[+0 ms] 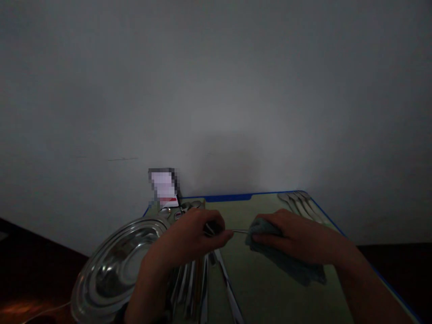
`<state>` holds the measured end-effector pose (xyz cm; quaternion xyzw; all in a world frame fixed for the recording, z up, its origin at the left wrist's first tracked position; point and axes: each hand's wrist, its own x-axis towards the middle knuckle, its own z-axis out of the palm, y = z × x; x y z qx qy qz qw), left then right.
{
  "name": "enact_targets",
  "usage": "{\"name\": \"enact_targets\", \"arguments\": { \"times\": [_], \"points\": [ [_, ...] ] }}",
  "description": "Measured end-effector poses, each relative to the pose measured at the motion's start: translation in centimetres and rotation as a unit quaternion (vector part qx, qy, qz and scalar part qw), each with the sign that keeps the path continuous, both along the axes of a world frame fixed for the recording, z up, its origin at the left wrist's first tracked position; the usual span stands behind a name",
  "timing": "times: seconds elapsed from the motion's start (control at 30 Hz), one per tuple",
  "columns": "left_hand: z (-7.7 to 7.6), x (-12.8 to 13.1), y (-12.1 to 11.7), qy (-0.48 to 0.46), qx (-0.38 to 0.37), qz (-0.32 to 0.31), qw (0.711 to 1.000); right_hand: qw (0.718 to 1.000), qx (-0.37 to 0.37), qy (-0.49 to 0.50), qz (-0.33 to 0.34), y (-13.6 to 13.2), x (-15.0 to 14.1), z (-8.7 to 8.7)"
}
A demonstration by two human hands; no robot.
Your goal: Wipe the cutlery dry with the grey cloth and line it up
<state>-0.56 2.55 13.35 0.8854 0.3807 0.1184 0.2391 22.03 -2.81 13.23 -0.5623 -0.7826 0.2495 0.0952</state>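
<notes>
My left hand (205, 234) pinches a thin metal piece of cutlery (240, 231), held level above the table. Its ends are hidden in my hands, so I cannot tell its kind. My right hand (286, 231) is closed on a grey-green cloth (290, 265), which wraps the cutlery's right end and hangs down below the fingers. Under and beside my left hand lies a group of metal cutlery (189, 283), partly covered by the hand and forearm. One longer piece of cutlery (229, 290) lies apart, slanting toward the near edge.
A shiny steel bowl (118, 265) stands at the left, partly behind my left forearm. Several spoons (300, 203) lie side by side at the table's far right corner. A blurred upright phone-like object (164, 185) leans near the wall (229, 90). The pale green table (263, 301) has a blue edge.
</notes>
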Motion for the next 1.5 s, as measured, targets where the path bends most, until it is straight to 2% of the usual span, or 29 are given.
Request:
{"name": "enact_targets", "arguments": {
  "times": [0.57,1.2,1.5],
  "points": [
    [0.33,0.10,-0.18,-0.002,-0.016,0.003,1.000,1.000,0.004,0.008,0.002,-0.02,0.04,0.04],
    [0.24,0.10,-0.17,0.005,0.002,0.004,1.000,1.000,-0.002,0.009,0.000,-0.05,0.00,0.13],
    [0.26,0.22,-0.16,-0.001,-0.018,0.005,1.000,1.000,0.007,0.007,0.000,-0.04,0.07,-0.09]
  ]
}}
